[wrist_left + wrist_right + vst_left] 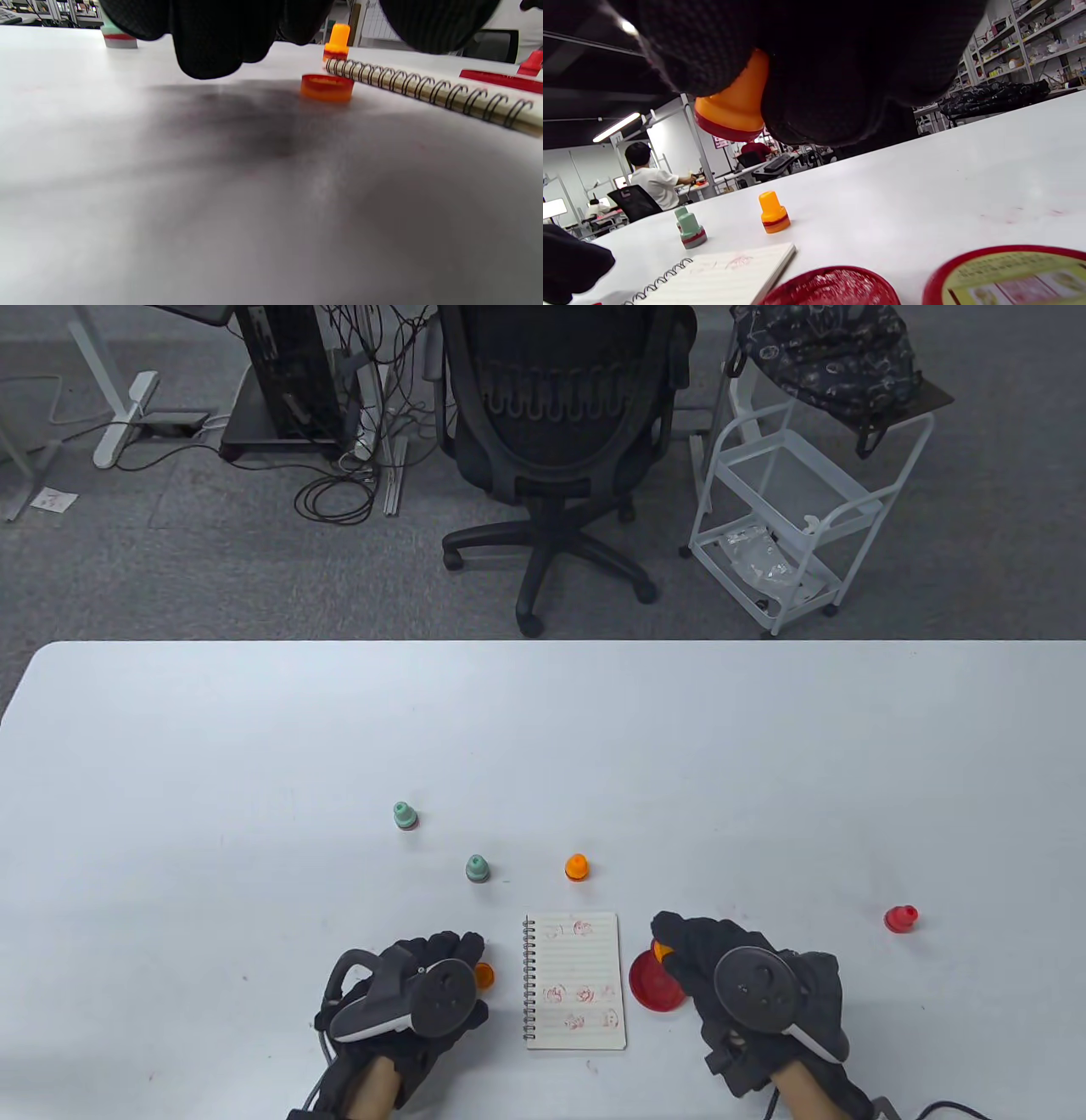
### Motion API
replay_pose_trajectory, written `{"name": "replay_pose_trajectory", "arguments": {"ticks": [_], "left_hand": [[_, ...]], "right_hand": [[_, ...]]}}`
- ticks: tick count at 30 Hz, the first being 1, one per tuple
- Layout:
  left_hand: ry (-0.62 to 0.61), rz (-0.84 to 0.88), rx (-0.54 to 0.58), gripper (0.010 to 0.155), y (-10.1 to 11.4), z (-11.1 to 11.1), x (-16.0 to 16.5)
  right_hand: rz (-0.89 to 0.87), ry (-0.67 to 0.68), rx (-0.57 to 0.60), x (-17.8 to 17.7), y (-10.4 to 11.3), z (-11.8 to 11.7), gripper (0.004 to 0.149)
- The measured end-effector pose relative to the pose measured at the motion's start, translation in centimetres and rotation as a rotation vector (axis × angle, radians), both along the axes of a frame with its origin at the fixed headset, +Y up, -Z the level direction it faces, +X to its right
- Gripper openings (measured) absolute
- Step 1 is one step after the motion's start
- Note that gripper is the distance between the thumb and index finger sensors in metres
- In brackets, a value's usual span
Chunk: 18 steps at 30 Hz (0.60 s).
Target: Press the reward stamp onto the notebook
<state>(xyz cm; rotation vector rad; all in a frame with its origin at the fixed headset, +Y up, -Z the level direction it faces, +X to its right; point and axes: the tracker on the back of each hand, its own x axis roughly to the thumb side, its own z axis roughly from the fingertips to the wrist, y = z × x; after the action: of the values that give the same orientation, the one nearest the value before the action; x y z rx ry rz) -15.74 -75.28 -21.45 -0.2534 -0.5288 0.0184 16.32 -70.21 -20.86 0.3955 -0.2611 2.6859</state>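
Observation:
A small spiral notebook [575, 980] lies open near the table's front edge, with several red stamp marks on its page; it also shows in the right wrist view [725, 271]. Just right of it sits a round red ink pad [652, 988], open. My right hand [670, 942] grips an orange stamp [734, 106] by its handle and holds it, red face down, above the ink pad [831, 290]. My left hand [450, 954] rests on the table left of the notebook, holding nothing. An orange cap [327, 87] lies by its fingertips [212, 42].
Two green stamps [405, 815] [478, 868] and an orange stamp [577, 867] stand beyond the notebook. A red stamp [899, 918] sits far right. The ink pad's lid [1009, 275] lies beside the pad. An office chair [560, 432] and a white cart [797, 509] stand past the table.

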Motion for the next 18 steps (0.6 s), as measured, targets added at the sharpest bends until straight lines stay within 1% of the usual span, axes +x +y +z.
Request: {"name": "replay_pose_trajectory", "arguments": {"ticks": [4,6,7,9,10,11,13,18], "left_hand": [[0.012,-0.06,-0.017,0.081,-0.6,-0.4,0.7],[0.035,-0.103,-0.065,0.082,-1.0,-0.5,1.2],[0.034,-0.132,-0.061,0.083,-1.3,-0.5,1.6],[0.027,-0.185,-0.029,0.082,-1.3,-0.6,2.2],[0.022,-0.199,-0.03,0.081,-1.2,-0.6,2.3],[0.03,-0.203,-0.034,0.081,-1.2,-0.7,2.3],[0.051,-0.155,-0.041,0.079,-1.3,-0.7,2.2],[0.063,-0.128,-0.017,0.069,-1.3,-0.9,2.3]], "right_hand": [[0.02,0.032,-0.009,-0.6,-0.2,-0.4,0.048],[0.055,0.049,-0.007,-0.9,-0.4,-0.2,0.048],[0.079,0.052,0.0,-1.1,-0.4,-0.1,0.048],[0.105,0.056,0.019,-1.3,-0.3,0.1,0.049],[0.108,0.059,0.027,-1.4,-0.2,0.1,0.048],[0.109,0.061,0.032,-1.5,-0.1,0.2,0.048],[0.109,0.068,0.04,-1.7,0.0,0.4,0.049],[0.13,0.086,0.035,-2.1,-0.1,0.5,0.048]]}}
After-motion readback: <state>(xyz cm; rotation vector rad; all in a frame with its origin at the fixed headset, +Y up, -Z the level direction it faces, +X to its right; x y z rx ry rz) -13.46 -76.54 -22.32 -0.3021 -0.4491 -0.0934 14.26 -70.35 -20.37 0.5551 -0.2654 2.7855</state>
